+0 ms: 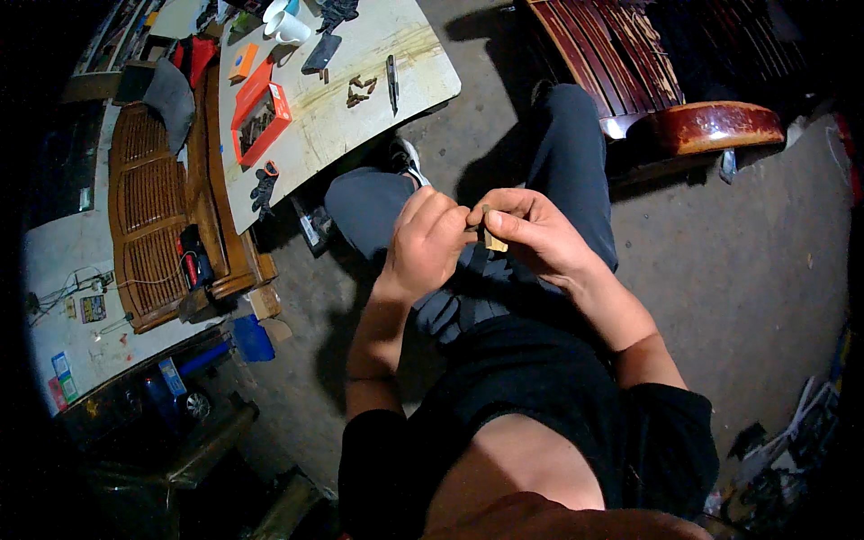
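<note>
Above my lap my two hands are close together, fingertips nearly meeting. My right hand (533,232) is closed in a pinch, thumb against fingers, on a small tan piece (495,243) that pokes out below the thumb. My left hand (427,238) is also closed, its fingertips at the small dark end of something beside the tan piece. The fingers cover most of what they hold, so its kind does not show. On the white table (333,135) ahead lie several small brown pieces (362,90) and a black pen-like tool (392,83).
An open red box (261,121) of dark small pieces stands on the table, near an orange box (242,62), a white mug (288,28), a dark flat object (321,54) and a black glove (263,190). Wooden furniture is at left (148,216) and upper right (711,128).
</note>
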### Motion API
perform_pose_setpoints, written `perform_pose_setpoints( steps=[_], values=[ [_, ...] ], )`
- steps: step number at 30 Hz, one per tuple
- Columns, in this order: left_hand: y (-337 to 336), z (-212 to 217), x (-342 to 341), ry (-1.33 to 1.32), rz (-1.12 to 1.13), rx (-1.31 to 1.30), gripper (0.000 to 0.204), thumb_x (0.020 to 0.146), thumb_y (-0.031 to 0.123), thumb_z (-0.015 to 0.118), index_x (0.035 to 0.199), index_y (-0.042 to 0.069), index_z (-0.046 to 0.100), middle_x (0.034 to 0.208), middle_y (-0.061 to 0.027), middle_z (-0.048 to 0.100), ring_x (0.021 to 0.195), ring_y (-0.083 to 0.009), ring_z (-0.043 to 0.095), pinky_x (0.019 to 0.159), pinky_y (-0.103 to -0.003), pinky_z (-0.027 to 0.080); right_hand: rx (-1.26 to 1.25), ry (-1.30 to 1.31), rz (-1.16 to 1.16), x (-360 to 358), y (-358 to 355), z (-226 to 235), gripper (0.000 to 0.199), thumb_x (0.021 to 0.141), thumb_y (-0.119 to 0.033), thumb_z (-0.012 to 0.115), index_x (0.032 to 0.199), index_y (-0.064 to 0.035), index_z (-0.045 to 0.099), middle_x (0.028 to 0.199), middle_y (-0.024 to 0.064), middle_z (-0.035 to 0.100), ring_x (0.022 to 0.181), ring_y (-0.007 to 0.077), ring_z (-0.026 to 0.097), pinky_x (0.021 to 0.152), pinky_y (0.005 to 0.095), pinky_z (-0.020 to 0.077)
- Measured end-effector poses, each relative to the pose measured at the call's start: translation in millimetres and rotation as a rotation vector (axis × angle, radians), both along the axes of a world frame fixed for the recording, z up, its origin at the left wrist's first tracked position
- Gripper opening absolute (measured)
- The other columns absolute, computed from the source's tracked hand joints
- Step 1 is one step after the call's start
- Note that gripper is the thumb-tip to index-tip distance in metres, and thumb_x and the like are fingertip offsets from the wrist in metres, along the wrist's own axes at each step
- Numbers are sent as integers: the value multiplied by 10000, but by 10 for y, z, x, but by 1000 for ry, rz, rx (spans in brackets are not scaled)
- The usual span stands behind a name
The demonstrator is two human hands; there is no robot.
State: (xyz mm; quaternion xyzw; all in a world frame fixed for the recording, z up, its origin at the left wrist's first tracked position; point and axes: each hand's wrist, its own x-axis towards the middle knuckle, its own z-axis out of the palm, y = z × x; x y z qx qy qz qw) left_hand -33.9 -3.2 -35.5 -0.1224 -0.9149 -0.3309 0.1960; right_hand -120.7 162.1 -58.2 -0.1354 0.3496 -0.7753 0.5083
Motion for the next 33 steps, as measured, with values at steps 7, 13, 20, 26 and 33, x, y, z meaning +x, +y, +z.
perform_pose_setpoints(
  steps=[7, 13, 20, 26, 33],
  values=[
    [-2, -57, 15, 50, 39, -41, 158, 763, 73, 677, 850, -5, 571, 786, -114, 504, 718, -304, 491, 630, -395, 419, 44, 58, -46, 50, 15, 27, 254, 905, -188, 657, 1050, 21, 670, 948, 41, 672, 873, 89, 583, 801, 236, 458],
    [-37, 2, 12, 168, 42, -370, 174, 756, 85, 689, 872, 2, 590, 793, -103, 517, 718, -288, 503, 634, -397, 426, 14, -170, 56, -10, 6, -63, 254, 913, -190, 646, 1065, 13, 660, 964, 46, 672, 895, 97, 603, 821, 249, 478],
    [-31, -53, 1, -8, -126, 393, 166, 924, 147, 571, 887, -14, 554, 794, -105, 483, 695, -232, 474, 609, -325, 412, -173, -151, 8, 8, 4, -28, 309, 890, -239, 675, 1095, -12, 634, 971, 35, 652, 896, 82, 591, 801, 223, 467],
    [-22, -99, 4, -61, -192, 507, 278, 973, 233, 513, 878, -28, 518, 791, -111, 458, 689, -220, 445, 605, -306, 388, -70, 90, -38, -9, 45, 87, 316, 864, -217, 704, 1096, -15, 635, 965, 26, 651, 856, 86, 595, 788, 233, 478],
    [9, -49, 24, -128, -137, 471, 281, 966, 232, 528, 870, -30, 496, 788, -118, 430, 684, -233, 424, 606, -319, 381, 12, 268, -72, 7, 37, 152, 271, 859, -208, 709, 1037, -7, 672, 925, 27, 664, 852, 84, 594, 795, 244, 481]
  ],
)
